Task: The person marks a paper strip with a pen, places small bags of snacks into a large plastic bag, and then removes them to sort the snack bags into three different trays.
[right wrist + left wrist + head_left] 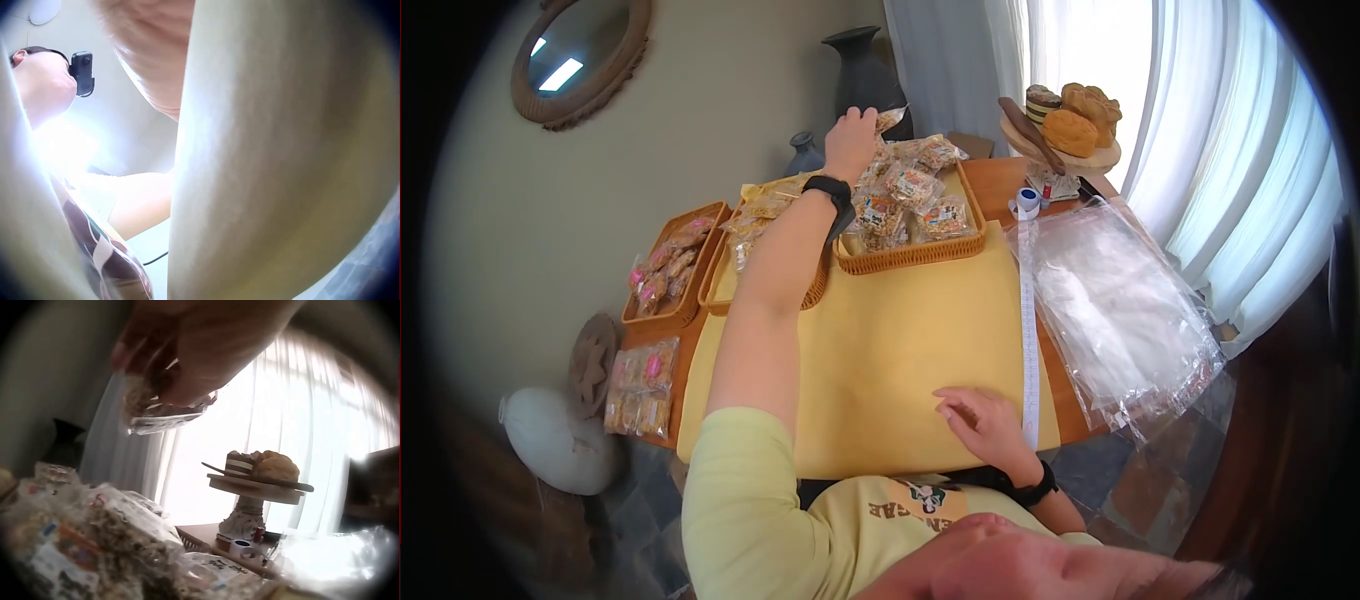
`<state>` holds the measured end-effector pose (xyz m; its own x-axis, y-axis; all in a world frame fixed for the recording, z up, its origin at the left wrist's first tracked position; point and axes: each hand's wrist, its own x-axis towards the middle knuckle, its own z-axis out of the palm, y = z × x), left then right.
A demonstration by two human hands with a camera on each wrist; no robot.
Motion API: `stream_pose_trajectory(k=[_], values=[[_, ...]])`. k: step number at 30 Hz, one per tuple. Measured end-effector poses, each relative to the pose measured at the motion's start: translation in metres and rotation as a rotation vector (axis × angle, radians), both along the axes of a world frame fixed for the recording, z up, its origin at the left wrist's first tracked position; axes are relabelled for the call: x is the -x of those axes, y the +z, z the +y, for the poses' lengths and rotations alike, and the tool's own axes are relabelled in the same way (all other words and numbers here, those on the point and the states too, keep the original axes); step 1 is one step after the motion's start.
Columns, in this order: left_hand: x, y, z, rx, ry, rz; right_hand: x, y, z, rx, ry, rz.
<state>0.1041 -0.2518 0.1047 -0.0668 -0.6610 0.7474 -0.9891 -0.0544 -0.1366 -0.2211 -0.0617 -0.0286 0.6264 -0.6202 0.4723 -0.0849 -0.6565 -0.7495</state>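
Note:
My left hand (852, 140) is raised over the far end of a wicker basket (912, 260). It pinches a clear-wrapped snack packet (165, 419), whose end also shows past the fingers in the head view. Below it, the basket is heaped with similar packets (913, 185) of crumbly, nutty-looking pieces with printed labels. Near the front edge of the yellow table cover (900, 340), my right hand (985, 425) lies with loosely bent fingers and nothing in it. The white measuring tape (1028, 320) runs just right of that hand.
Two more snack baskets stand left, one with pink-labelled packets (668, 265). Flat packs (642, 385) lie at the left edge. Clear plastic bags (1115, 310) cover the right side. Behind are a bread stand (1090, 160), a tape roll (1028, 198) and a dark vase (865, 75).

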Motion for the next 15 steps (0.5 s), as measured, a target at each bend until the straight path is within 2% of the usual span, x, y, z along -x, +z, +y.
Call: stream_pose_trajectory(k=[2, 3, 5, 8, 12, 14, 15], values=[[-0.016, -0.015, -0.008, -0.157, 0.125, 0.086, 0.000, 0.000, 0.000, -0.006, 0.001, 0.012], [-0.029, -0.029, -0.018, -0.146, 0.113, 0.084, 0.000, 0.002, 0.000, 0.005, -0.012, 0.011], [-0.043, -0.050, -0.032, -0.490, -0.036, 0.081, 0.001, 0.005, 0.001, 0.013, 0.008, 0.048], [-0.037, -0.062, -0.034, -0.496, -0.043, 0.208, 0.001, 0.003, 0.001, -0.017, 0.005, 0.034], [-0.040, -0.053, -0.032, -0.434, 0.017, 0.260, 0.002, 0.007, 0.002, -0.019, 0.019, 0.078], [-0.048, -0.049, -0.022, -0.343, -0.138, 0.315, 0.000, 0.005, 0.002, -0.042, 0.024, 0.011], [-0.046, -0.043, -0.008, -0.350, -0.107, 0.328, 0.000, 0.005, 0.001, -0.055, 0.055, 0.018]])
